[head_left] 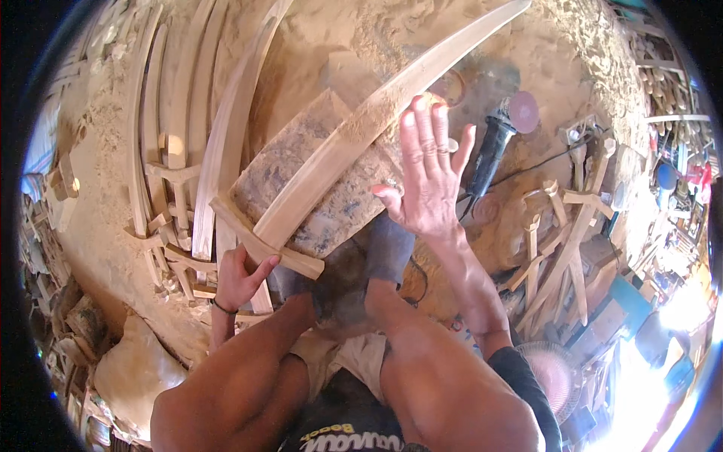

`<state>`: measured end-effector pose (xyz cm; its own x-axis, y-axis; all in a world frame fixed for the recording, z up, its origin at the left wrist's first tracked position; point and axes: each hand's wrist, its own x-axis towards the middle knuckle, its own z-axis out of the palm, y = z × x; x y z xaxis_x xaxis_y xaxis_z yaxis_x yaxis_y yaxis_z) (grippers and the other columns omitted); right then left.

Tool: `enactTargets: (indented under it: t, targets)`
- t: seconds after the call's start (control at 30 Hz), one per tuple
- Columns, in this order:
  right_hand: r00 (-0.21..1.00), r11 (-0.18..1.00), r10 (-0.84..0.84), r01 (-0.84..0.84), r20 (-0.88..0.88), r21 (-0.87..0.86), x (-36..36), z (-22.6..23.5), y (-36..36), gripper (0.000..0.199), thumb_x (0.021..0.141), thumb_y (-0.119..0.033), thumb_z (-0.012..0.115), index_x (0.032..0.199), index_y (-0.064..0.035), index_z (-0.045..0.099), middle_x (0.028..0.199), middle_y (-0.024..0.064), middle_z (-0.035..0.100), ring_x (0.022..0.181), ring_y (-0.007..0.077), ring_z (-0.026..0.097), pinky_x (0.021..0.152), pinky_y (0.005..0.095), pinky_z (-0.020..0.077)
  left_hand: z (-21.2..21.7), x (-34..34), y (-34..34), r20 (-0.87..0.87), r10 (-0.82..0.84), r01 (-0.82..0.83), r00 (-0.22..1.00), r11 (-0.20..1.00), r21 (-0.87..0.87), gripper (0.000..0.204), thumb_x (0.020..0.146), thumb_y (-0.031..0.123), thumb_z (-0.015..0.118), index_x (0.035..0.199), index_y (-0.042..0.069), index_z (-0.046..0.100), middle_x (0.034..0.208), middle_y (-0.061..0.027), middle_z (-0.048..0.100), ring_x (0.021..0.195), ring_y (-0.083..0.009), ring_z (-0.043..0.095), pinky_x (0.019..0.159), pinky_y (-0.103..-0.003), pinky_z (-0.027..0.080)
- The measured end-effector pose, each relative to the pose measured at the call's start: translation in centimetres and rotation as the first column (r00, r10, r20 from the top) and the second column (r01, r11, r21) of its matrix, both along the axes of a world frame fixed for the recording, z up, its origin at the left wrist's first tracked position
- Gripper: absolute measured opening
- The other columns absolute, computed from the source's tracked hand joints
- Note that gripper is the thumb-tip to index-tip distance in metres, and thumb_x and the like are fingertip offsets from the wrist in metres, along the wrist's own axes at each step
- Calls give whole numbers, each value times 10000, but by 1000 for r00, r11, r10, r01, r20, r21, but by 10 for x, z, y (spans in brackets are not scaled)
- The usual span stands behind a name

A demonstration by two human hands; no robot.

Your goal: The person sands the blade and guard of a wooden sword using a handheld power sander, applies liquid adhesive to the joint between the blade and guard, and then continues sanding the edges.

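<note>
I see the left hand (239,280) at seven o'clock, closed around the handle end of a curved wooden sword (354,135), just below its crossguard (267,247). The blade runs up toward one o'clock and lies across a worn stone block (316,177). The right hand (429,177) hovers flat with fingers spread apart, holding nothing, beside the blade. An angle grinder (493,147) lies on the sawdust at two o'clock

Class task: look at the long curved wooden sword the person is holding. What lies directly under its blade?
Under the wooden sword lies a flat, worn block, dusted with sawdust and resting on the sawdust-covered ground. The strip of block beneath the blade is covered and cannot be seen. The left hand holds the handle.
</note>
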<state>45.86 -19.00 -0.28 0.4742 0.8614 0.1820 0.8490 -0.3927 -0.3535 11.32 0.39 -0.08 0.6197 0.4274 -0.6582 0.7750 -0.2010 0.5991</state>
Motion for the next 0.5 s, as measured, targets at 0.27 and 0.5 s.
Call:
enactTargets:
  t: [0.27,0.5]
  targets:
    - [995,980,86,-74,59,-184,-6,-2,17,924,1052,-775,330,1713,-132,381,1796,32,339,1680,246,251,1332,683,23,1,-4,0,7,-26,26,1000,1000,-3,550,949,479,846,1012,-52,714,548,-105,595,477,-202,557,506,-379,431]
    - [998,998,64,-64,-2,24,-9,0,15,920,1045,-762,402,1711,-127,384,1800,47,332,1689,240,225,1334,683,21,-1,-2,-2,45,41,-40,998,999,-29,575,949,512,839,998,-47,713,548,-87,594,482,-155,546,498,-358,421]
